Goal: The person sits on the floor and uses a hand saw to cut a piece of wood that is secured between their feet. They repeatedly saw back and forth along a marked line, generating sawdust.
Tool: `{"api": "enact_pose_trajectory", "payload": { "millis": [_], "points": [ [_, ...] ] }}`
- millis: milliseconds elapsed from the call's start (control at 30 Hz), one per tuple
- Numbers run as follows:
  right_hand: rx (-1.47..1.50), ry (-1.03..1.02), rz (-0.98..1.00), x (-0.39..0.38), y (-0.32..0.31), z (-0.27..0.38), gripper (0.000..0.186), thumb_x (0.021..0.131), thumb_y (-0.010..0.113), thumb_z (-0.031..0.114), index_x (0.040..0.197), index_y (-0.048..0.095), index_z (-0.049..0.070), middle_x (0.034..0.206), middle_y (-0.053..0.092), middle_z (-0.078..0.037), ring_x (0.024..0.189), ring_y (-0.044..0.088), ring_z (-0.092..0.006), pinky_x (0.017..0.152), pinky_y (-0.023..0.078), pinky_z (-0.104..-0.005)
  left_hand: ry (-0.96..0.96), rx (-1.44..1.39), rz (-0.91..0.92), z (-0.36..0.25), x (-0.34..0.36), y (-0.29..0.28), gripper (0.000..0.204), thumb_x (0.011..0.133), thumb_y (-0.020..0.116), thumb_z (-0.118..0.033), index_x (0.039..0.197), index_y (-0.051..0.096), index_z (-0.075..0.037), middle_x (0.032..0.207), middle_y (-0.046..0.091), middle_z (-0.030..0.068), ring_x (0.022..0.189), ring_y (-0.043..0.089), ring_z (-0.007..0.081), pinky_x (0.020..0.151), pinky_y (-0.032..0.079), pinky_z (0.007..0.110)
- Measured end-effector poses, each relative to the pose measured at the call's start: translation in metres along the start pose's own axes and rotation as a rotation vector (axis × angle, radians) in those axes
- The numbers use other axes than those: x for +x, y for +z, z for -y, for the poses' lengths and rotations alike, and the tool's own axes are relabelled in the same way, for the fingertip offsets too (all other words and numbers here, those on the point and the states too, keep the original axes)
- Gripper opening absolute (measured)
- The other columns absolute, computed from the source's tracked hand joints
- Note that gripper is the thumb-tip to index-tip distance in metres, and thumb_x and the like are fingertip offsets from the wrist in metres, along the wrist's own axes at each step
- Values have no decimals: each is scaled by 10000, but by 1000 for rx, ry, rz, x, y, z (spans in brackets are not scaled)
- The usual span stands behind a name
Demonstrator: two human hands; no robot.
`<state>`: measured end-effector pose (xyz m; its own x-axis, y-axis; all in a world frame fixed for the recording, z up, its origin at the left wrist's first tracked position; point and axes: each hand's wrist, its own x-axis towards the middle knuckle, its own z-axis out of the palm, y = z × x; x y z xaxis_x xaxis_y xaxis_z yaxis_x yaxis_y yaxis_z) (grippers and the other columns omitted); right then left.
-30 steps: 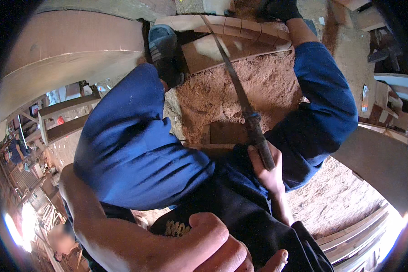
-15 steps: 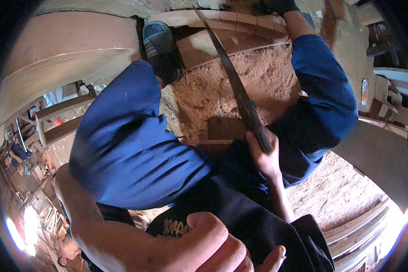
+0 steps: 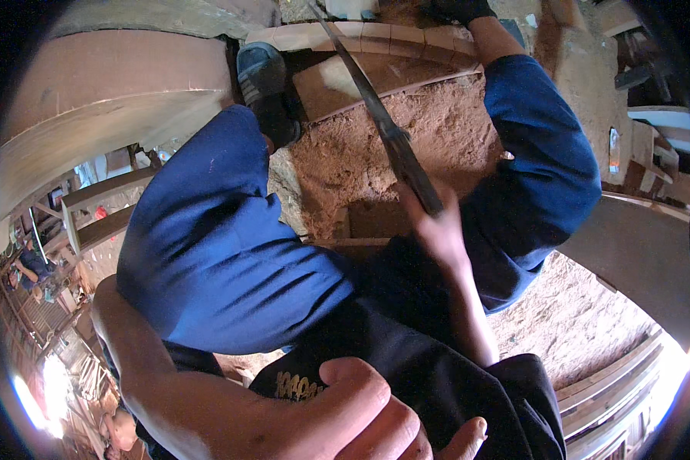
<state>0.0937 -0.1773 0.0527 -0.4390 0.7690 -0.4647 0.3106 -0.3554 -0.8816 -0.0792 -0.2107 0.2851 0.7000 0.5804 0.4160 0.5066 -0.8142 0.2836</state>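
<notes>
My right hand (image 3: 438, 228) is closed round the thick end of a long, dark, tapering tool (image 3: 383, 126), which looks like a saw or blade seen edge-on. The tool's thin far end reaches up to a curved strip of brown wooden blocks (image 3: 402, 40). Very near the camera, my left hand (image 3: 360, 418) crosses the lower edge with its fingers curled and one digit standing apart. Its elbow is by my left knee. Whatever those left fingers may hold is hidden.
My sandaled left foot (image 3: 264, 80) stands beside a large curved wooden panel (image 3: 123, 65). Sawdust (image 3: 429, 115) covers the ground between my legs. A grey board (image 3: 644, 261) lies at right. Another person (image 3: 31, 264) is far left, with wooden frames (image 3: 111, 203) nearer.
My right hand and the tool have shifted up and slightly left, away from me, and the hand is blurred. My left hand has hardly moved.
</notes>
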Motion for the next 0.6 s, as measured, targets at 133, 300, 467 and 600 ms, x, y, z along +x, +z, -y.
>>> {"api": "enact_pose_trajectory", "payload": {
  "millis": [133,300,467,600],
  "points": [
    [13,-31,-42,12,12,-3,144,890,621,145,887,611,1,710,545,-5,658,472,-89,594,404,-278,-30,-6,-11,-3,3,-7,378,894,571,-175,1236,592,-16,740,520,15,613,526,106,537,469,269],
    [109,-56,-55,-43,-4,4,163,890,632,162,909,615,1,741,547,-4,700,475,-78,612,398,-268,-121,-63,24,-5,-1,-8,377,893,572,-177,1234,595,-19,735,519,13,611,524,106,535,466,270],
    [106,48,-24,6,9,7,197,903,611,164,1000,636,-6,833,630,-48,785,544,-110,697,461,-304,-202,-195,95,-6,5,-16,383,932,541,-211,1255,578,-8,748,521,17,612,523,107,530,462,263],
    [60,-3,12,-5,8,13,123,888,633,122,847,608,8,675,514,20,623,440,-70,553,377,-271,-95,-15,-34,-6,-3,-9,390,970,494,-260,1248,577,2,726,508,12,610,520,103,524,460,261]
  ]
}}
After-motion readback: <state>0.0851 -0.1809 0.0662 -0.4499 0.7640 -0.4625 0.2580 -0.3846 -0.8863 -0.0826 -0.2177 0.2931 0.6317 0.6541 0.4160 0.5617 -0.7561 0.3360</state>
